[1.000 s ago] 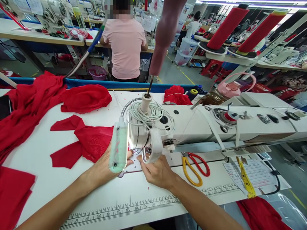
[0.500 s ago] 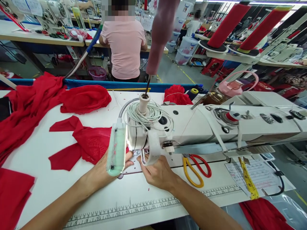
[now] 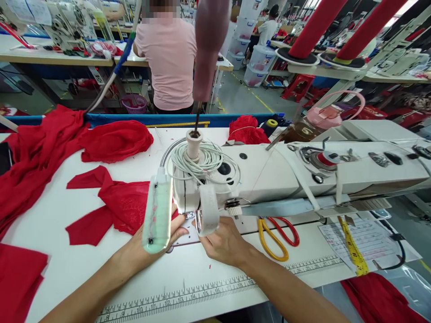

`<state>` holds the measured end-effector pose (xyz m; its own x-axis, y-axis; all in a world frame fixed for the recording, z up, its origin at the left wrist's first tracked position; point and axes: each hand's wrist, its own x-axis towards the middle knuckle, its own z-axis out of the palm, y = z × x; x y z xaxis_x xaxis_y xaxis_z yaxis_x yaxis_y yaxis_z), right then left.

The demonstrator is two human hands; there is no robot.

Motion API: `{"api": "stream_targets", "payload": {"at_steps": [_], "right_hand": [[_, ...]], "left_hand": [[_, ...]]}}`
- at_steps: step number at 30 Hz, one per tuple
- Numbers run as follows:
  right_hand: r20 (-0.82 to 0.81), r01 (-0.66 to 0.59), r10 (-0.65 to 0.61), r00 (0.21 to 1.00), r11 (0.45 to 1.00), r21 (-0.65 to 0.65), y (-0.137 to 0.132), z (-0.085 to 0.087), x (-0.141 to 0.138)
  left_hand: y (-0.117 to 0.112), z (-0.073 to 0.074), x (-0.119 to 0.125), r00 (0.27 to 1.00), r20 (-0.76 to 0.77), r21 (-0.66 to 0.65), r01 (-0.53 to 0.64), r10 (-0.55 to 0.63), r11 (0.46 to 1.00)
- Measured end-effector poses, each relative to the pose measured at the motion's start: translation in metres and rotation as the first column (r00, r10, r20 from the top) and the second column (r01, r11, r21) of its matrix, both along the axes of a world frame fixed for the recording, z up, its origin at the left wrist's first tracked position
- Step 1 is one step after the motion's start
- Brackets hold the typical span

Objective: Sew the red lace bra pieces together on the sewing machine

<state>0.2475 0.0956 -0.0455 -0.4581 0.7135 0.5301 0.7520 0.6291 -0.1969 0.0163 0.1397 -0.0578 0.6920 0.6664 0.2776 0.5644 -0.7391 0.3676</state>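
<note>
My left hand [image 3: 177, 229] lies with its fingers stretched out near the needle area of a white sewing machine [image 3: 266, 168], beside a red fabric piece [image 3: 124, 204] with an embossed-looking patch. A pale green lamp [image 3: 157, 220] hangs in front of that hand and hides much of it. On the other side of the needle, my right hand [image 3: 224, 244] has curled fingers close to the machine bed. A white curved part [image 3: 208, 208] and the machine head cover its fingertips, so whatever they pinch is hidden.
Scissors [image 3: 287, 231] with yellow and red handles lie right of my right hand. Red cloth [image 3: 43, 143] is heaped at left. A printed ruler [image 3: 182, 299] runs along the front edge. Papers [image 3: 352, 244] and a yellow measuring tape [image 3: 353, 249] lie at right. A person [image 3: 171, 63] sits ahead.
The view has shifted slightly, moving the machine head and lamp a little left in the picture. Both hands keep nearly the same place at the needle.
</note>
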Motion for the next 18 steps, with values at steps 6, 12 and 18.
{"api": "stream_targets", "payload": {"at_steps": [6, 12, 18], "right_hand": [[0.027, 0.09, -0.091, 0.995, 0.994, 0.061, 0.003, -0.002, -0.001], [0.056, 0.173, -0.177, 0.983, 0.982, 0.07, 0.006, -0.005, 0.0], [0.154, 0.156, -0.164, 0.974, 0.986, 0.062, 0.011, 0.001, -0.005]], "left_hand": [[-0.004, 0.01, 0.006, 0.994, 0.006, 0.154, -0.109, 0.109, 0.982], [0.003, 0.018, 0.009, 0.988, 0.123, 0.101, -0.104, 0.091, 0.989], [0.012, 0.023, 0.012, 0.986, 0.141, -0.061, -0.086, 0.094, 0.994]]}}
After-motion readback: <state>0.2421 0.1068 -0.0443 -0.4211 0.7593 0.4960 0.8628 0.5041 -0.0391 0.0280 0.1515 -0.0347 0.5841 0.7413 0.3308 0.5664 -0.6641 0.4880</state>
